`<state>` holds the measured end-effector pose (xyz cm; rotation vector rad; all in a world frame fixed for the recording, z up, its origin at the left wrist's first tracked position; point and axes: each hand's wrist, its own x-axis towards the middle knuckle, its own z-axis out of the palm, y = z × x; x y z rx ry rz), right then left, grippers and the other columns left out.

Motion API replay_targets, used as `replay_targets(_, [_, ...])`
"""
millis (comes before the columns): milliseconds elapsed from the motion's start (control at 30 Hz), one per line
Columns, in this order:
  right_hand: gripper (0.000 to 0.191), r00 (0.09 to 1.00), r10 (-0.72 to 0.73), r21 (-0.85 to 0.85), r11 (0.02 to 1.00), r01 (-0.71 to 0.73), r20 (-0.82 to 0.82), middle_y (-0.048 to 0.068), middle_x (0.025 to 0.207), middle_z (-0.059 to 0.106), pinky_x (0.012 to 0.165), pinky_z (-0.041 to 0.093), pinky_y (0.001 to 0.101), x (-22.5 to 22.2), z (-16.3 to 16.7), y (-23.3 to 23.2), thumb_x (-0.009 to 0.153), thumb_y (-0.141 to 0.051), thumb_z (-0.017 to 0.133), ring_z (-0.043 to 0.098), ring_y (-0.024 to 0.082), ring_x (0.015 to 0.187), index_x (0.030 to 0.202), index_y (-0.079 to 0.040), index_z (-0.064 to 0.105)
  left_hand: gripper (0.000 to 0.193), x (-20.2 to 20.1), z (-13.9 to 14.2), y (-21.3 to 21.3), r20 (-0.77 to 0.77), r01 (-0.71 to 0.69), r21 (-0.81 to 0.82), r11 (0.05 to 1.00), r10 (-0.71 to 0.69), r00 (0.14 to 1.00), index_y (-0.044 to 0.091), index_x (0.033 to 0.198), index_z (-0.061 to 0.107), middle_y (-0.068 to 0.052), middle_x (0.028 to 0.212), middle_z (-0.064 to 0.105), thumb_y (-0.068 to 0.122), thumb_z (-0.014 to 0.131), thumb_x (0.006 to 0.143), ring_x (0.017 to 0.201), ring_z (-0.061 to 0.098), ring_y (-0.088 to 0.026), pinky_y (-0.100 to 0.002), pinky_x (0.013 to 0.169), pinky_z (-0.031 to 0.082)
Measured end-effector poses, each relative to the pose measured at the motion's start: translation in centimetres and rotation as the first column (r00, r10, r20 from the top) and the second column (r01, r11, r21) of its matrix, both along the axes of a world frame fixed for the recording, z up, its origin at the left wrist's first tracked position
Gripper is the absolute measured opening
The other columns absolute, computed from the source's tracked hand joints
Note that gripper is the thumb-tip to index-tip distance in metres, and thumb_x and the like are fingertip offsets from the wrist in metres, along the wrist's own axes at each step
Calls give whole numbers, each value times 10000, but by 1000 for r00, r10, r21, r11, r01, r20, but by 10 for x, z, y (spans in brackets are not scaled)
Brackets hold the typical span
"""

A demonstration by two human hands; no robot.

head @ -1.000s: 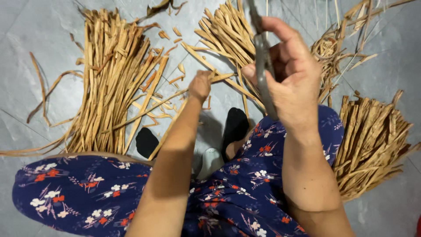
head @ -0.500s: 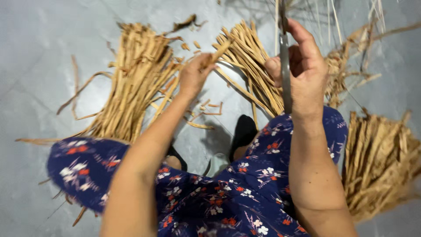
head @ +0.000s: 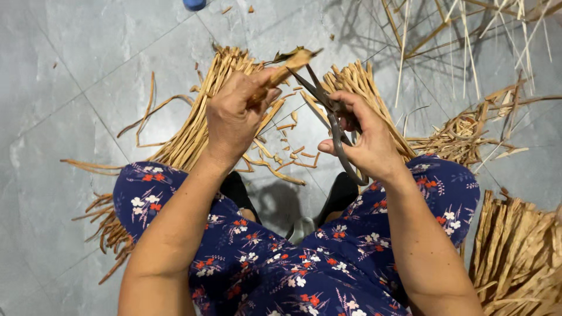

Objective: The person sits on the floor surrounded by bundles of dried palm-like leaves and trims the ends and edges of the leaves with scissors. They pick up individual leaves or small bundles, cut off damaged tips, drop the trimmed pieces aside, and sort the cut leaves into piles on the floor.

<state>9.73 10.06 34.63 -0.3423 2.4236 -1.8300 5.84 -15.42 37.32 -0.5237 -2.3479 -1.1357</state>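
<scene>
Grey tiled floor [head: 70, 88], dried strip bundles [head: 193, 129], scattered offcuts [head: 290, 153], thin sticks [head: 468, 35]

Left hand [head: 234, 120] has now lifted a dried strip [head: 281, 75] off the pile, and the right hand [head: 366, 140] swung the scissors [head: 328, 111] open against its tip.

Dull dark metal scissors [head: 333, 126]; dry, fibrous, matt tan strip [head: 280, 75]; smooth grey stone floor [head: 52, 88] at nine o'clock; soft floral cloth [head: 304, 275].

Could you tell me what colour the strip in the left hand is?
Tan-brown, a dried strip, seen in the head view.
</scene>
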Motion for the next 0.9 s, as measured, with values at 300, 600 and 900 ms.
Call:
replay_targets(300, [814, 999, -3, 40, 999, 1, 54, -26, 1020, 619, 821, 499, 241, -1, 6, -18, 732, -275, 913, 567, 81, 894, 1435, -90, 546, 368, 14, 6, -14, 44, 41, -67, 997, -38, 998, 199, 1244, 727, -40, 906, 674, 116, 837, 902, 787, 690, -202, -348, 673, 538])
replay_targets(600, [814, 999, 39, 63, 997, -39, 2, -47, 994, 596, 773, 474, 225, -3, 1, -17, 738, -256, 928, 526, 55, 858, 1441, -51, 572, 340, 14, 9, -27, 56, 16, -154, 988, -7, 998, 183, 1223, 764, -34, 876, 675, 94, 817, 899, 743, 684, -198, -354, 630, 530])
replay_targets(900, [722, 994, -49, -44, 998, 53, 94, -37, 932, 665, 673, 483, 192, 2, -13, -20, 787, -137, 897, 575, 40, 765, 1438, -31, 603, 186, 11, -3, -27, 115, 77, 31, 997, -80, 990, 111, 1156, 770, -51, 859, 610, 169, 797, 981, 742, 601, -141, -292, 675, 499])
